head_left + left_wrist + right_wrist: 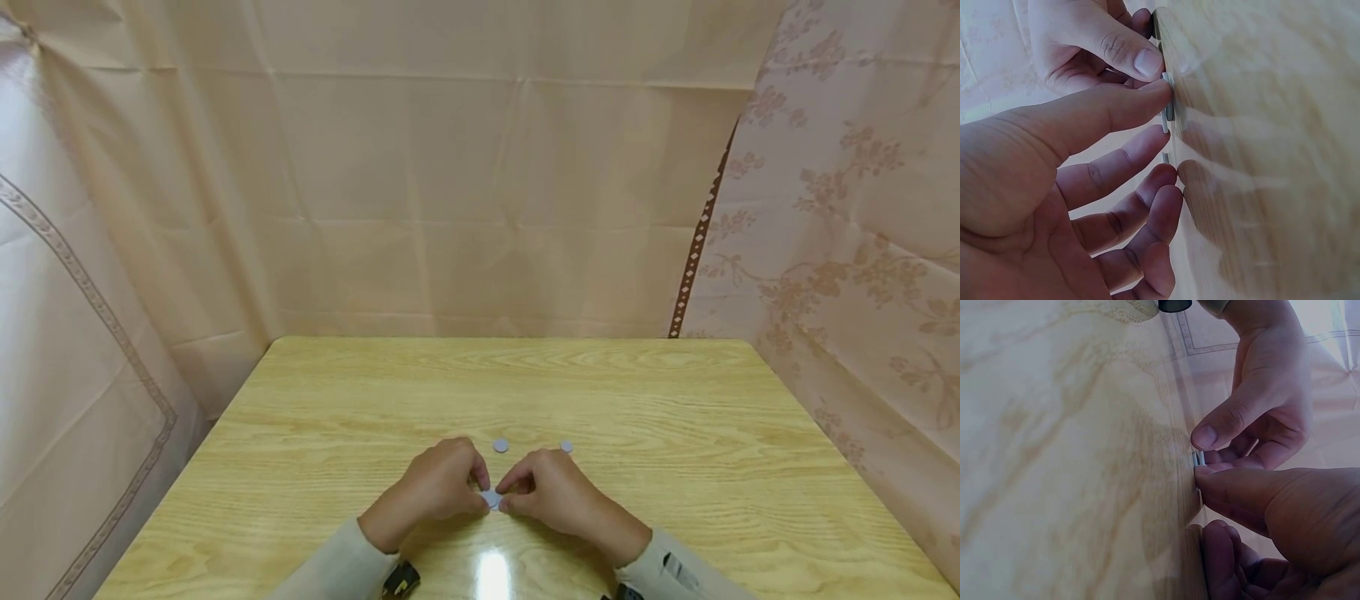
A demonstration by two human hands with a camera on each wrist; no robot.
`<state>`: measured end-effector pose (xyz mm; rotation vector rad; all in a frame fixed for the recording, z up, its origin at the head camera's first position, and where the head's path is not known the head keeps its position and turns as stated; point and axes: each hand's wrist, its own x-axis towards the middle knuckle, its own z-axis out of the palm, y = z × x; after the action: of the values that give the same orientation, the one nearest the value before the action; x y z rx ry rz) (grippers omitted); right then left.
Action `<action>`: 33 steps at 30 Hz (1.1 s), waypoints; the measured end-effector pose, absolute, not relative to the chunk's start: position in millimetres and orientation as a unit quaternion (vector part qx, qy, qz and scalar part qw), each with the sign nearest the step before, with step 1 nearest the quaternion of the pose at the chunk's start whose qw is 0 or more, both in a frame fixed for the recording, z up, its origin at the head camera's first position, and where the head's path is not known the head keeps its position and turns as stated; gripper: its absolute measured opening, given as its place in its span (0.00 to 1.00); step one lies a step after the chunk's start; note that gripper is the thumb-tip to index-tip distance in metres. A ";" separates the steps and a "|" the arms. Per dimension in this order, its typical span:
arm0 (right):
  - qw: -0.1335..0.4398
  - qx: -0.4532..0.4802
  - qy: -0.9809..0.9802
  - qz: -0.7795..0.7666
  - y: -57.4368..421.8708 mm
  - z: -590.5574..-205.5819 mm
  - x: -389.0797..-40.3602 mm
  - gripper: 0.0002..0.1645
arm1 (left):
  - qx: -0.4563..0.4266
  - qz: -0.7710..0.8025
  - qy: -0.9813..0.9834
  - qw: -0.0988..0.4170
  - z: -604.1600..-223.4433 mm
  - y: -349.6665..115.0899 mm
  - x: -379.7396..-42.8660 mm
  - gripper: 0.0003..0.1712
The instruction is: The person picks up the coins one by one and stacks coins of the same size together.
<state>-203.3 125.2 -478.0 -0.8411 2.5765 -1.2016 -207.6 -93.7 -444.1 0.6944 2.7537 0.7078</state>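
Two small, thin, pale grey-white discs point(491, 498) lie one over the other between my hands, low over the table. My left hand point(444, 479) pinches the upper disc point(1164, 120) by its edge, thumb on one side and index finger on the other, with the remaining fingers loosely bent close to the tabletop. From the other side, my right hand point(558, 493) has its thumb and index finger at the rim of the discs point(1198, 459), pinching there. Fingertips hide part of both rims.
Beyond my hands, one more pale disc point(500, 446) lies flat on the wood-grain table point(360, 400), and another disc point(567, 447) lies to its right. Hanging cloth point(480, 192) closes off the back and both sides.
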 end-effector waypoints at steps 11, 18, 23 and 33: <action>0.090 -0.288 0.864 -0.403 125.7 -477.5 -202.7 0.08 | 0.240 0.242 0.934 0.104 -444.9 -92.7 -207.6 0.10; 0.091 -0.286 0.865 -0.402 125.4 -477.4 -202.4 0.08 | 0.242 0.241 0.935 0.101 -443.7 -92.6 -206.8 0.10; 0.092 -0.283 0.867 -0.400 125.1 -476.6 -202.8 0.08 | 0.245 0.243 0.933 0.102 -444.0 -94.8 -208.0 0.10; 0.091 -0.283 0.867 -0.400 124.8 -475.9 -202.4 0.07 | 0.239 0.257 0.930 0.111 -447.7 -98.3 -211.7 0.10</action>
<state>-202.4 124.8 -475.9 -0.8418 2.5757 -1.1888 -211.7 -98.3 -447.7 0.7022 2.7309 0.7533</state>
